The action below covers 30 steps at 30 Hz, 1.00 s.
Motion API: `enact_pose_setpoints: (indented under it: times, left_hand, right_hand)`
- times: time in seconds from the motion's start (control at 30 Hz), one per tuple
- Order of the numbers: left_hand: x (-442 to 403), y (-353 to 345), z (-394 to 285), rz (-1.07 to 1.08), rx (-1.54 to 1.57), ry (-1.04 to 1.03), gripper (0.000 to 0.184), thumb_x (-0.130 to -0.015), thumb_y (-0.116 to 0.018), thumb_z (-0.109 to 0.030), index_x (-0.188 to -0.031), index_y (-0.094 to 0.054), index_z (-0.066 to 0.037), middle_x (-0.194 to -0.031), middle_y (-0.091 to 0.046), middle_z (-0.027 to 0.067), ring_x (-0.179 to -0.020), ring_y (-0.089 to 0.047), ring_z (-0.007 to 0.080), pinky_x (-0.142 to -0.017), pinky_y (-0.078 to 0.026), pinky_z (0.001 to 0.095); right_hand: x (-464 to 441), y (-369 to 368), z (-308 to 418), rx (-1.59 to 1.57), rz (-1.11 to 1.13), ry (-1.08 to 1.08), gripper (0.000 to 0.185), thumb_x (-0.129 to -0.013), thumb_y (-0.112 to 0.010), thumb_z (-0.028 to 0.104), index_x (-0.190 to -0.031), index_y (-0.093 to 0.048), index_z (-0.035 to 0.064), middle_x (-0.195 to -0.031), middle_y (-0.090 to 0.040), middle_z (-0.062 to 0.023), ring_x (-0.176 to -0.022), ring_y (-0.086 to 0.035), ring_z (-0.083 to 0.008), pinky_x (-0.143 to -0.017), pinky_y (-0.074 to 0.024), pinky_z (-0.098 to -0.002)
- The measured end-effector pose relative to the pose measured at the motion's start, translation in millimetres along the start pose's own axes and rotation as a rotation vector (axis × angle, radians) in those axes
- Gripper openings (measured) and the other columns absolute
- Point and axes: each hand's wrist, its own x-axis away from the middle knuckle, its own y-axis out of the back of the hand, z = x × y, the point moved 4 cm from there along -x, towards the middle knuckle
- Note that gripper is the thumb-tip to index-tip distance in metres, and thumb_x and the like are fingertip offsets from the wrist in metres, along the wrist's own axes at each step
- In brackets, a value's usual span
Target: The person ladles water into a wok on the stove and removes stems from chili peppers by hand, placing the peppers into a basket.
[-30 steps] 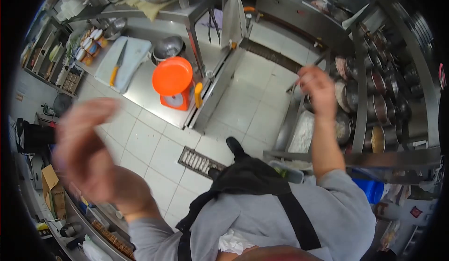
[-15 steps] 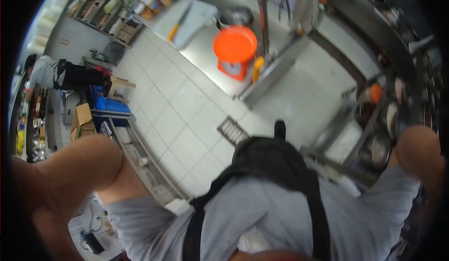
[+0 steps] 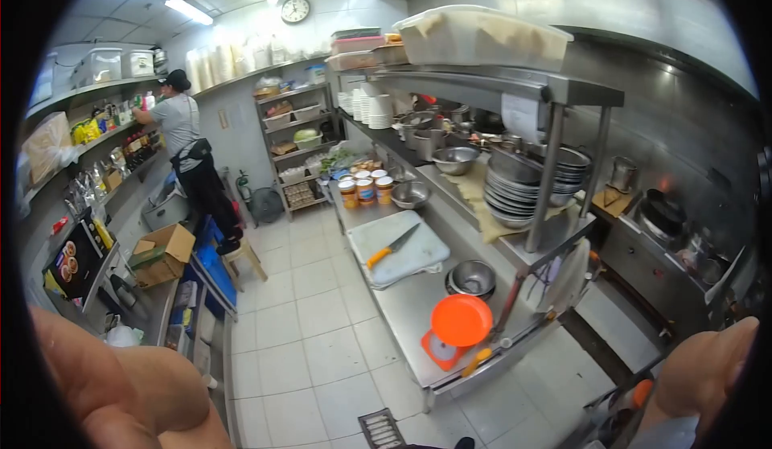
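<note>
At the lower left edge, my left hand (image 3: 84,377) is raised close to the camera; the heel of the hand and the wrist show, and the dark rim of the view cuts off the fingers. On the opposite side, my right hand (image 3: 712,364) is likewise lifted near the lens, its fingers cut off by the edge. I see nothing held in either one. Beyond them, an orange kitchen scale (image 3: 460,322) with a round pan stands on the steel worktable (image 3: 394,332). A knife (image 3: 392,246) with a yellow handle lies on a white cutting board (image 3: 402,266).
A person (image 3: 193,143) stands on a wooden stool (image 3: 244,260), reaching to a wall shelf. A cardboard box (image 3: 165,254) sits on the left counter. Metal bowls (image 3: 473,278), lidded jars (image 3: 366,189) and stacked plates (image 3: 513,196) occupy the right side. A drain grate (image 3: 380,430) lies in the tiled floor.
My view has tilted up from my torso and the floor to the whole kitchen. Both arms stay raised at the sides, with less of them showing. The person on the stool remains at the shelf.
</note>
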Motion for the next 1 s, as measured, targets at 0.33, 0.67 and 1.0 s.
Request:
enact_pose_setpoints:
  times: [0.33, 0.67, 1.0]
  left_hand:
    - [21.5, 12.7, -17.2, -0.04, 0.004, 0.034, 0.035, -0.086, -0.051, -0.025, -0.104, -0.056, 0.005, -0.091, -0.062, 0.0175, -0.079, -0.06, 0.0256, -0.067, -0.047, 0.0371]
    - [-0.6, 2.2, -15.5, -0.049, 0.036, -0.055, 0.034, -0.086, -0.053, -0.025, -0.103, -0.057, 0.004, -0.091, -0.062, 0.0158, -0.077, -0.06, 0.0236, -0.064, -0.047, 0.0354]
    - [-6.7, -66.4, 67.5, -0.823, 0.175, 0.472, 0.032, -0.086, -0.054, -0.025, -0.101, -0.057, 0.003, -0.09, -0.063, 0.0141, -0.076, -0.06, 0.0215, -0.062, -0.047, 0.0336]
  right_hand:
    - [-17.5, -15.1, 15.0, -0.053, -0.032, 0.021, 0.031, -0.088, -0.051, 0.023, -0.111, -0.045, 0.0038, -0.099, -0.056, -0.0155, -0.066, -0.061, -0.0208, -0.051, -0.0471, -0.0251]
    - [-2.1, -1.7, 12.9, -0.051, -0.072, 0.006, 0.034, -0.089, -0.049, 0.027, -0.113, -0.04, 0.0049, -0.101, -0.053, -0.0164, -0.064, -0.06, -0.0222, -0.048, -0.0465, -0.0253]
    - [102.4, 66.8, -14.1, 0.047, -0.545, -0.405, 0.028, -0.087, -0.049, 0.022, -0.108, -0.043, 0.0044, -0.092, -0.052, -0.0146, -0.06, -0.057, -0.0215, -0.047, -0.0447, -0.0259]
